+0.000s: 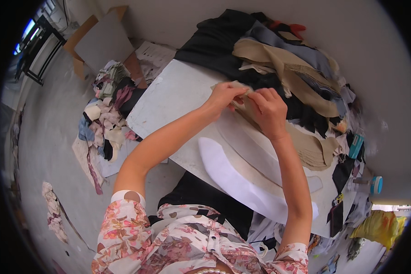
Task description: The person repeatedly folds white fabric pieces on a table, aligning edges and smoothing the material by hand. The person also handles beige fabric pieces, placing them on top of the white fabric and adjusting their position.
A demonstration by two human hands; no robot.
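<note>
My left hand [225,97] and my right hand [270,112] are close together above the far middle of the white table. Both have closed fingers, pinching a beige fabric piece [242,108] between them. My right hand and forearm hide much of that piece. Below it lies a sheer whitish curved piece [246,146] on the table. Nearer to me, a bright white curved piece [223,169] reaches under my right forearm. To the right of that forearm, curved beige fabric pieces [313,148] lie in a layered stack.
Black cloth [214,41] and a heap of tan and grey fabric pieces [301,75] cover the table's far side. At the right edge are a teal box [356,146], a jar with a teal lid [376,185] and a dark phone-like object [336,219]. Fabric scraps [107,121] pile up left of the table [169,98].
</note>
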